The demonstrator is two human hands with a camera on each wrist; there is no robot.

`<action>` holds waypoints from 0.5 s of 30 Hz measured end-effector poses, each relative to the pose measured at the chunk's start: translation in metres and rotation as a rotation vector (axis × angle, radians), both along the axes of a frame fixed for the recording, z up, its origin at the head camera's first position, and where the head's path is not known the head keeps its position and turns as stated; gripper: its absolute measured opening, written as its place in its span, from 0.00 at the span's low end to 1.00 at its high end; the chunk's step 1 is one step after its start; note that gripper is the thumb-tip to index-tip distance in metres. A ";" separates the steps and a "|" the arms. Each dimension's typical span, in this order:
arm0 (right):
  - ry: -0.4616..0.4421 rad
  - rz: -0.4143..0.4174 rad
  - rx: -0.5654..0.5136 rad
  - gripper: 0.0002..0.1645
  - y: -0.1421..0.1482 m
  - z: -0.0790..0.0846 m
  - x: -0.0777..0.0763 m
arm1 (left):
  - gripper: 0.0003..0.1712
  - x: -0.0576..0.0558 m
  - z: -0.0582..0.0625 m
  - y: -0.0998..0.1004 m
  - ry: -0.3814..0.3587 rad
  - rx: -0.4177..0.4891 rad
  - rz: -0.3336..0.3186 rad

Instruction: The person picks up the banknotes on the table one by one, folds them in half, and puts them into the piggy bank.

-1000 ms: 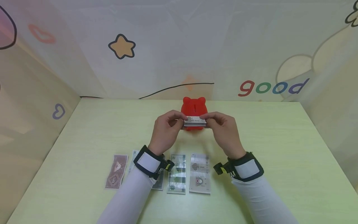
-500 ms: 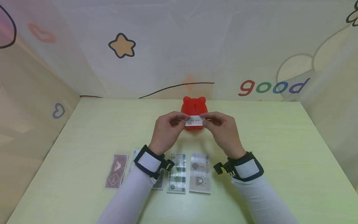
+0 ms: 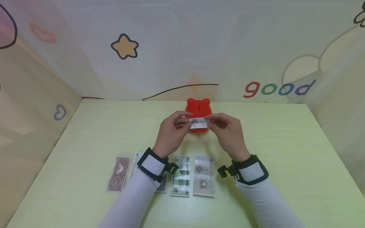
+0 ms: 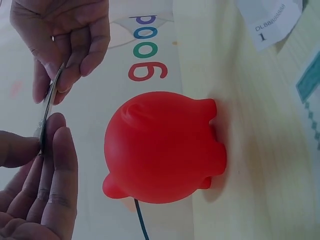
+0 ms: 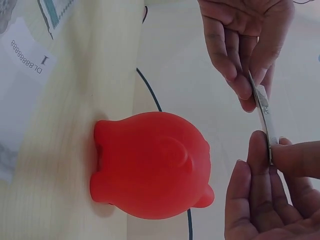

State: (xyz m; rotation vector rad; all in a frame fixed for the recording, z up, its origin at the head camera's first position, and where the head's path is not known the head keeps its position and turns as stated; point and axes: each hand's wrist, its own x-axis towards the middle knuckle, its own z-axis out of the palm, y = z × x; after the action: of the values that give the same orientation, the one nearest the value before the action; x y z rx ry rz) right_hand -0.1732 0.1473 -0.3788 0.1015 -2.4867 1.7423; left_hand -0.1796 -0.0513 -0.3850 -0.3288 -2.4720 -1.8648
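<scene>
A folded banknote [image 3: 198, 123], pressed into a narrow flat strip, is held up between both hands in the head view. The left hand [image 3: 171, 134] pinches its left end with the thumb against the fingers, its index finger raised off the strip. At the other end, the thumb and fingers of the right hand [image 3: 230, 134] grip the note. Behind the strip stands a red piggy bank [image 3: 198, 109] with a slot on top; the note and fingertips cover part of its front. Both wrist views show the folded note [image 4: 49, 110] edge-on, above the level of the piggy bank [image 5: 152, 165].
Toward the front of the table [image 3: 273, 133] lie several flat banknotes in a row: a reddish-brown one [image 3: 118, 174], a green one [image 3: 180, 182] and a pale one [image 3: 203, 182], with others partly under the left forearm. A printed curtain [image 3: 182, 47] borders the table at the back.
The note's fold, showing two parted layers a second ago, has been pressed together into one flat strip. The left index finger has since lifted. Piggy bank and laid-out notes stay put.
</scene>
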 end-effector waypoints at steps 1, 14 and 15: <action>0.003 0.000 -0.002 0.15 0.000 0.000 0.000 | 0.18 0.000 0.000 0.000 0.001 -0.002 -0.002; -0.059 0.016 -0.035 0.21 -0.001 0.000 -0.002 | 0.16 0.000 -0.001 0.000 0.029 -0.020 0.011; -0.059 0.017 -0.034 0.21 -0.001 0.000 -0.002 | 0.16 0.000 -0.001 0.000 0.032 -0.022 0.012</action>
State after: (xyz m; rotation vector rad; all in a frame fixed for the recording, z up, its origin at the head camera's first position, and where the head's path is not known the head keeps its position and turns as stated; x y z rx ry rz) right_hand -0.1752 0.1463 -0.3790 0.0701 -2.5032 1.8188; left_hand -0.1799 -0.0512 -0.3857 -0.3407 -2.4705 -1.8142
